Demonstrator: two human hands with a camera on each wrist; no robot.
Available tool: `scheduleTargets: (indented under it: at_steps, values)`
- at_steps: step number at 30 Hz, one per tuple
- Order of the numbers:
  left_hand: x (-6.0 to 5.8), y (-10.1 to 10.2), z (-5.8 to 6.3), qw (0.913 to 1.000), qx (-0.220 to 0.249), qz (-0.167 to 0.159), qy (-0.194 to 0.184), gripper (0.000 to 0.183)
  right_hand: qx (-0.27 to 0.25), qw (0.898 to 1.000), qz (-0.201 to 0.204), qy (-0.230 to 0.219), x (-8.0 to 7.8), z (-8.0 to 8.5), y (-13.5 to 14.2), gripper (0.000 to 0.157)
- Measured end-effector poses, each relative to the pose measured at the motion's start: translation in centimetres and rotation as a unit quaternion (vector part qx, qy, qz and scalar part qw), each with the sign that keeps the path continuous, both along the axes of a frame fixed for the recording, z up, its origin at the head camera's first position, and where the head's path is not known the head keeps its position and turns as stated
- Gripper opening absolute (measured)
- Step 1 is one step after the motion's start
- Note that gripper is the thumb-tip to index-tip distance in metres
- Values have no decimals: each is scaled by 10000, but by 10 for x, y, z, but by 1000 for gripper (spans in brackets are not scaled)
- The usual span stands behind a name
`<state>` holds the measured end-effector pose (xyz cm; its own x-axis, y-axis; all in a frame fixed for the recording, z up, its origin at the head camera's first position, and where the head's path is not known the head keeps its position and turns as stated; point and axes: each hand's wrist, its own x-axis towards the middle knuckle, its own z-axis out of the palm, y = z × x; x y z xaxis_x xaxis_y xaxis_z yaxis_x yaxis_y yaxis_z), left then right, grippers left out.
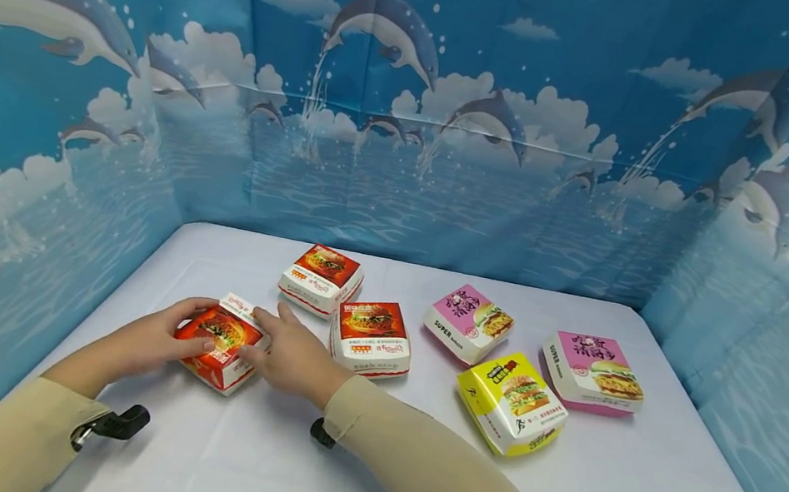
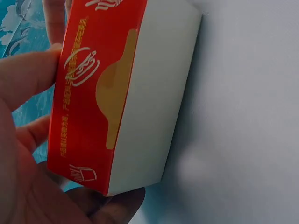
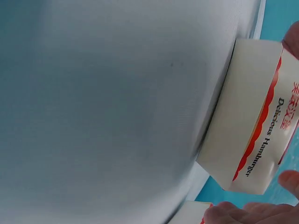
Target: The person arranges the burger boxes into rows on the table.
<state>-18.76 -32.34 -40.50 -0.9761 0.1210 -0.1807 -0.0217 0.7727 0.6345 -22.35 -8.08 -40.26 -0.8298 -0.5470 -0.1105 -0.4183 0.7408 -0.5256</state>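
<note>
My left hand (image 1: 150, 338) grips a red-and-white hamburger box (image 1: 224, 336) on the left of the table, with its thumb over the lid and fingers around the far side. In the left wrist view, the box's red flap and white base (image 2: 149, 98) show beside those fingers. My right hand (image 1: 292, 349) is at the box's right side, thumb near the lid edge and fingers loosely bent at the far corner. The right wrist view shows the white side lettered "Delicious Hamburger" (image 3: 259, 135), with the right thumb (image 3: 290, 181) close to it.
Two more red-and-white hamburger boxes, one farther back (image 1: 321, 279) and one nearer (image 1: 372, 338), stand right of the held box. Farther right are a pink box (image 1: 468, 324), a yellow box (image 1: 512, 404) and another pink box (image 1: 592, 373). A dolphin-print curtain (image 1: 401, 197) surrounds the white table (image 1: 394, 464).
</note>
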Motion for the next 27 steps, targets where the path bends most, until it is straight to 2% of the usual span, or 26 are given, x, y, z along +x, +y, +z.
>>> scheduleTargets:
  at_steps: [4,13,19,24,27]
  values:
    - [-1,3,-1,9991,324,-140,-239,83,39,10000,69,-4,-1,-2,3,67]
    - [-5,8,2,9959,631,-457,-471,78,-82,9993,315,-159,1,-8,12,67]
    - [-9,10,2,9931,798,-484,-704,79,46,9995,300,-33,5,-8,16,64]
    - [-10,11,7,9960,506,-358,-645,80,199,9993,232,208,11,-7,19,60]
    - [-10,13,11,9975,283,-204,-607,82,247,9985,206,451,14,-7,23,53]
